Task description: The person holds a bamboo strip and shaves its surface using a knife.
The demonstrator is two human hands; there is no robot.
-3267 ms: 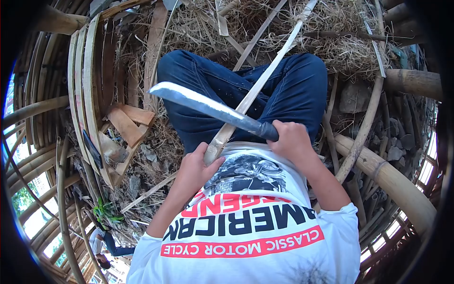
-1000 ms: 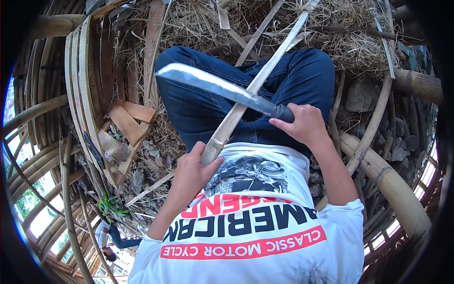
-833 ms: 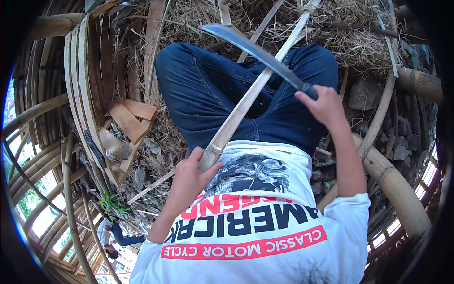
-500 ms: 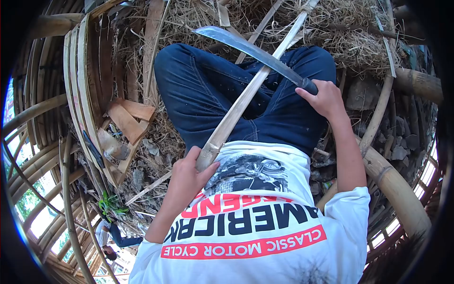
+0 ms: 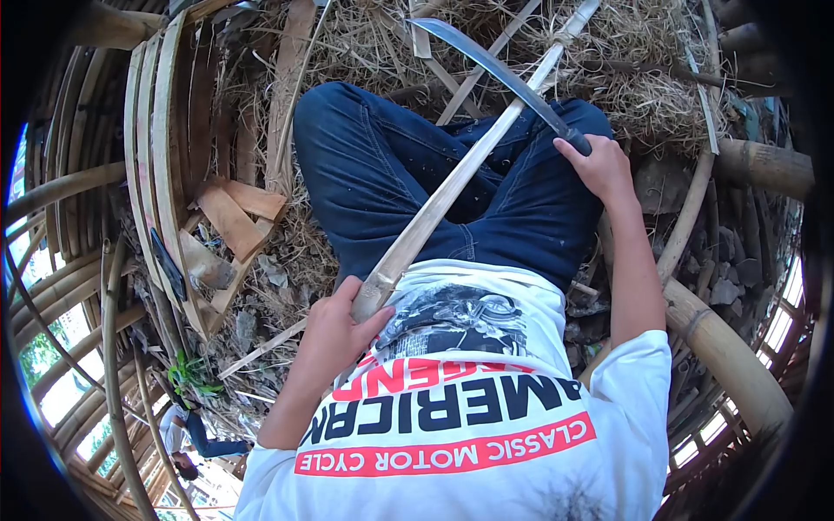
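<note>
Bamboo strip (image 5: 452,187) runs diagonally across the lap, its near end at 7 o'clock and its far end toward 1 o'clock over the straw. Left hand (image 5: 334,326) is wrapped tight around the near end, just above the white shirt (image 5: 469,417). Machete (image 5: 499,78) crosses the strip's upper portion, blade extending toward 11 o'clock from the handle; whether the blade touches the strip cannot be told. Right hand (image 5: 599,165) is clenched on the machete handle, at 2 o'clock from the left hand. Blue jeans (image 5: 382,174) lie beneath the strip. Cut bamboo pieces (image 5: 239,217) sit at 9 o'clock. A thick bamboo pole (image 5: 730,347) lies at 4 o'clock.
</note>
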